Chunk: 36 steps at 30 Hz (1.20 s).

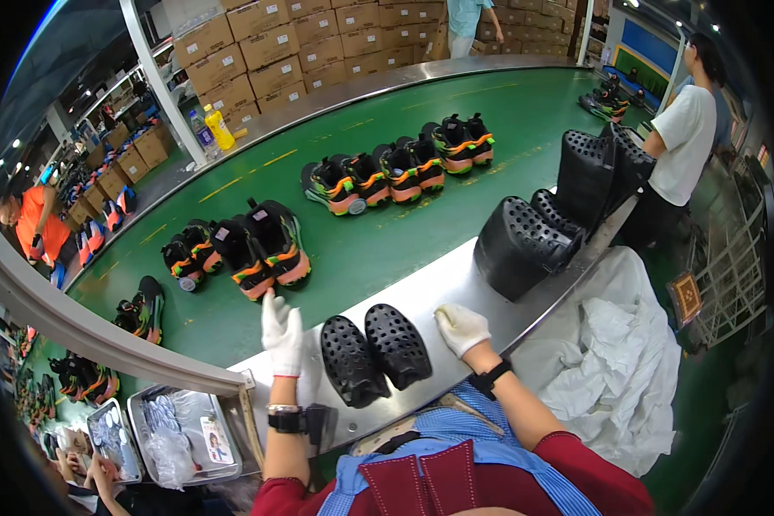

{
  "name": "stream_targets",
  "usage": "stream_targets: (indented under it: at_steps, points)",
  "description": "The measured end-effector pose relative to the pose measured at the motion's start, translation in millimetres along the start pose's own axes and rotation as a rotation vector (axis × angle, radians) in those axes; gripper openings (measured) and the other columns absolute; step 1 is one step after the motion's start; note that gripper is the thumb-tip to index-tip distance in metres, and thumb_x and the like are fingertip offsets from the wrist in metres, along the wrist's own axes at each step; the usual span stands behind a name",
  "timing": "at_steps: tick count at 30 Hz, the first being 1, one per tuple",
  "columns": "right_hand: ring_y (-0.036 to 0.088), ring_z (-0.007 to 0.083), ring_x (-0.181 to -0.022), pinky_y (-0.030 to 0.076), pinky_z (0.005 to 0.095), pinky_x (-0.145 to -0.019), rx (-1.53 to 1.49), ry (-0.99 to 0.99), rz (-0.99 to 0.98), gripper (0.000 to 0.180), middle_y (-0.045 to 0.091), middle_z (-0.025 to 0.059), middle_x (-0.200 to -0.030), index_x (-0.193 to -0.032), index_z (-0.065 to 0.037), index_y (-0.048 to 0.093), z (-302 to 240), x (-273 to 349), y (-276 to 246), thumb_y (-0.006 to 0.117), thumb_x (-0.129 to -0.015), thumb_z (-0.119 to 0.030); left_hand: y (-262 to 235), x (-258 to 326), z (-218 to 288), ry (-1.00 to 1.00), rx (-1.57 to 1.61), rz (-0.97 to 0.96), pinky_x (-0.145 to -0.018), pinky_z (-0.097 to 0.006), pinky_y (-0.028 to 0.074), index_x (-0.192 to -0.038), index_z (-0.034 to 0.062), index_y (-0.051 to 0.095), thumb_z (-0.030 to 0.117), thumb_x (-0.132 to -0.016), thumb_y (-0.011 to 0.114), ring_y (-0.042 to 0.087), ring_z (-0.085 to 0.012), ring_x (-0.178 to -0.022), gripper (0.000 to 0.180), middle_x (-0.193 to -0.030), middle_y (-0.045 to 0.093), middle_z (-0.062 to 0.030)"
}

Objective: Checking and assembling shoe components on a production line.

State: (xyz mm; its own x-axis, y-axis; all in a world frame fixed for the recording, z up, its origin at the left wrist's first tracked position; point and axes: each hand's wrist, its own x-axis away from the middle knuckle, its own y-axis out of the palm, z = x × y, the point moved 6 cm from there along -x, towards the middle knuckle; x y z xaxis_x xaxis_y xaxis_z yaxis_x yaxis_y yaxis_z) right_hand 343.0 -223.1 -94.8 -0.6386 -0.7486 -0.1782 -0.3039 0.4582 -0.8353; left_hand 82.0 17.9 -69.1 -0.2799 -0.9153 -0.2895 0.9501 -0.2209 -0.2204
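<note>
My left hand (281, 334), in a white glove, reaches with fingers stretched toward the heel of a black, orange and green sneaker (248, 258) on the green belt. Its fingertips are at or very near the heel; contact is hard to tell. My right hand (462, 329), also gloved, rests curled closed by the metal ledge, with nothing visible in it. Between my hands, a black perforated clog (353, 359) and its mate (398, 344) lie side by side on the metal ledge (456, 378). Larger, tall black perforated clogs (525, 245) stand to the right of my right hand.
More sneakers (396, 172) stand in pairs along the green belt (335, 249). A curved white rail (103, 344) crosses at left, above a plastic bin (232, 469) of bagged items. White sheeting (602, 361) lies at right. A person in white (684, 138) stands at far right.
</note>
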Motion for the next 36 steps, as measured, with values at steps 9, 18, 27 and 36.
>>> stream_targets:
  at_steps: [9,18,27,36]
  points:
    - [0.065,0.0313,-0.085,0.051,0.0407,-0.075,0.05,-0.047,0.144,0.014,0.067,0.0117,-0.09,-0.09,-0.01,0.066,-13,7,-8,0.055,-0.089,-0.019,44,-1,-5,-0.157,0.439,-0.127,-0.092,-0.03,0.047,-0.141,0.0019,0.04,0.011,-0.093,0.057,0.058,-0.0184,-0.108,0.052,-0.125,0.056,-0.0145]
    - [0.065,0.0311,-0.083,0.05,0.0391,-0.075,-0.137,0.191,0.15,0.019,0.067,0.0128,-0.087,-0.088,-0.011,0.066,-16,16,-8,0.053,-0.091,-0.024,57,12,-20,-0.28,0.514,-0.316,-0.096,-0.029,0.044,-0.134,0.0039,0.051,0.019,-0.093,0.059,0.058,-0.0172,-0.11,0.044,-0.121,0.061,-0.0113]
    - [0.063,0.0324,-0.088,0.049,0.04,-0.078,-0.058,0.153,0.071,0.023,0.067,0.0134,-0.092,-0.092,-0.011,0.067,-17,31,1,0.05,-0.09,-0.026,61,5,-19,-0.367,0.584,-0.377,-0.09,-0.03,0.049,-0.134,-0.0006,0.049,0.013,-0.096,0.053,0.06,-0.018,-0.1,0.041,-0.123,0.057,-0.0136]
    - [0.064,0.0205,-0.083,0.05,0.0323,-0.079,-0.056,0.02,0.19,0.018,0.068,0.0101,-0.092,-0.097,-0.001,0.068,-32,41,7,0.058,-0.094,-0.016,40,7,-11,-0.237,0.159,-0.358,-0.098,-0.03,0.044,-0.125,0.004,0.059,0.027,-0.092,0.057,0.059,-0.0185,-0.11,0.04,-0.119,0.065,-0.0103]
